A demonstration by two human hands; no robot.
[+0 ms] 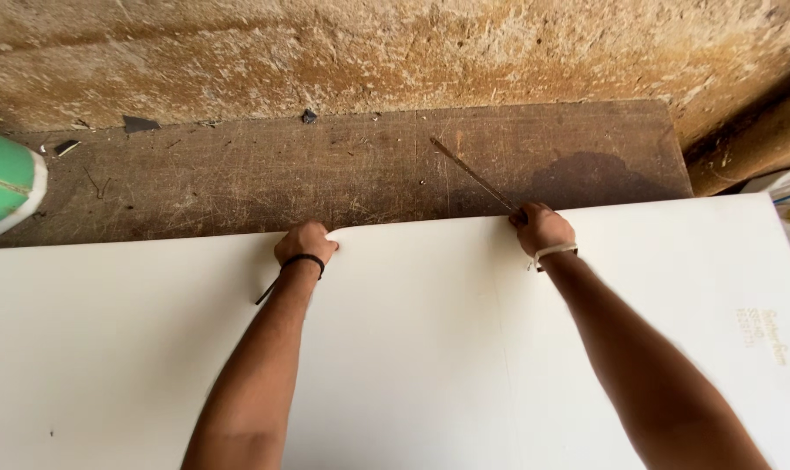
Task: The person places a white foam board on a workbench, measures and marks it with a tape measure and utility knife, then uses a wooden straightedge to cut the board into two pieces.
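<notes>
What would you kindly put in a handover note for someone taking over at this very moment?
Left hand: gripping the far edge of the white sheet, lifting it slightly there.
Right hand: closed on a thin blade at the same edge; the blade points away over the dark board.
A faint straight line runs down the sheet from the right hand towards the viewer, apparently a score or cut; its depth cannot be told.
Left: whether the sheet is parted along that line cannot be told.
A green and white roll lies far left.
</notes>
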